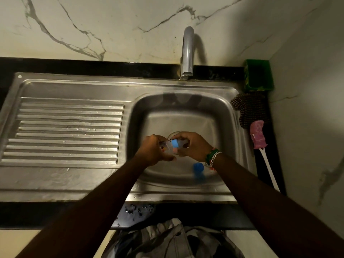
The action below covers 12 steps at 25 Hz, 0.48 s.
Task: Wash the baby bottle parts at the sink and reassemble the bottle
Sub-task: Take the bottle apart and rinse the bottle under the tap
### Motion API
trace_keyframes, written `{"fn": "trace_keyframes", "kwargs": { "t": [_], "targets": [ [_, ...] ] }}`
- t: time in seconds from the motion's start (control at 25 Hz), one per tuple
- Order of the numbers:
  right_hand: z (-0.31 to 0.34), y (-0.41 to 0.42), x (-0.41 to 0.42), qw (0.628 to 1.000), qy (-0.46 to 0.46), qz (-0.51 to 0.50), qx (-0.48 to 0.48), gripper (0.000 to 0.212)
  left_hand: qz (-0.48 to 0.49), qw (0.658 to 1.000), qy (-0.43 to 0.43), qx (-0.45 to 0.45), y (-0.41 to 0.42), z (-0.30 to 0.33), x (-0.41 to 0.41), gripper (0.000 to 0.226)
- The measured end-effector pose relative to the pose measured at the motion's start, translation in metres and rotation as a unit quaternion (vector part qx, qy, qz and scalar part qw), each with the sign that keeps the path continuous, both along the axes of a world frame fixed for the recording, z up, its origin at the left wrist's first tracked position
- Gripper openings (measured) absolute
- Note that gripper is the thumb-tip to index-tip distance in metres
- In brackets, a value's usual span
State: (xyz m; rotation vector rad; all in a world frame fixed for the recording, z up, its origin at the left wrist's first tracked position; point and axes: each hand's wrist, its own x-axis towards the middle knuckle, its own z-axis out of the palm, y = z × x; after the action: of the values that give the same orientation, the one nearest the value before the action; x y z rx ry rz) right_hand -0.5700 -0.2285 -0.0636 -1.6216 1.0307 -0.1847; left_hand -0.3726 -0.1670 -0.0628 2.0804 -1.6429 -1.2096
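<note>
**Both hands on the bottle, over the basin**

Left hand point(155, 150) is curled round the clear bottle body point(168, 147), and my right hand point(193, 146) grips the other end, fingers wrapped over what looks like the blue collar ring point(175, 143) with the clear top beyond it. I hold the whole thing lying roughly sideways above the drain of the sink point(230, 112), clear of the basin floor.

My read is that I am either screwing the collar on or taking it off; one still view does not tell me which. No water runs from the tap point(187, 53), though droplets sit on the draining board and on the counter edge nearest me, so some rinsing may be behind me.

A blue cap point(197, 167) lies loose on the basin floor, just below my right wrist, so the bottle is not complete whichever way I am turning. The pink bottle brush point(257, 135) rests on the counter at the right of the sink, beside a dark scrubber point(250, 110) and a green soap holder point(258, 75).

If this is reassembly, what remains is seating the collar fully and fitting the cap. If it is disassembly, nearly all the washing is ahead.
</note>
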Motion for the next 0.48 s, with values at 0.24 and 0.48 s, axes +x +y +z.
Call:
{"fn": "trace_keyframes", "kwargs": {
  "t": [0.24,0.48],
  "targets": [
    [-0.025,0.000,0.007,0.999,0.020,0.038,-0.018,0.051,-0.035,0.989,-0.004,0.147,-0.018,-0.019,0.013,0.038],
    [-0.052,-0.008,-0.014,0.983,0.181,0.037,-0.006,0.052,0.030,0.989,0.011,0.141,-0.016,-0.031,0.044,0.046]
  ]
}}
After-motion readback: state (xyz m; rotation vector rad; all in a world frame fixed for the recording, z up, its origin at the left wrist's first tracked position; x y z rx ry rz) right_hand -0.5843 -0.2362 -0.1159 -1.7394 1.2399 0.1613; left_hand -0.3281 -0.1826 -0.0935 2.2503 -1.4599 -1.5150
